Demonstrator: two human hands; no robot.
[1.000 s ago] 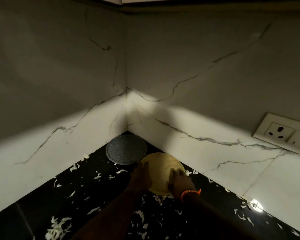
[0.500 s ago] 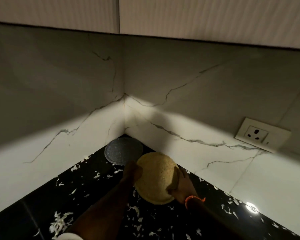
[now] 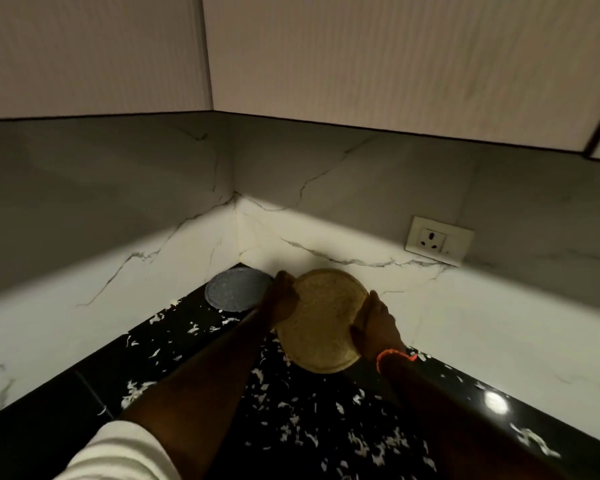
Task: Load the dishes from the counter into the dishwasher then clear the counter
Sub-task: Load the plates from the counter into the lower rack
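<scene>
A round tan woven plate [image 3: 321, 317] is tilted up off the black counter [image 3: 66, 403], held between both hands. My left hand [image 3: 281, 301] grips its left rim and my right hand [image 3: 376, 322] grips its right rim; an orange band circles the right wrist. A round grey speckled plate [image 3: 234, 289] lies flat in the counter's back corner, just left of my left hand. The dishwasher is out of view.
White shredded scraps [image 3: 291, 420] litter the black counter. Marble backsplash walls meet in the corner behind the plates. A wall socket [image 3: 437, 240] sits on the right wall. Upper cabinets [image 3: 361, 64] hang overhead.
The tan plate has been lifted off the counter and tilted toward me between both hands. The view has tipped upward, showing the cabinets.
</scene>
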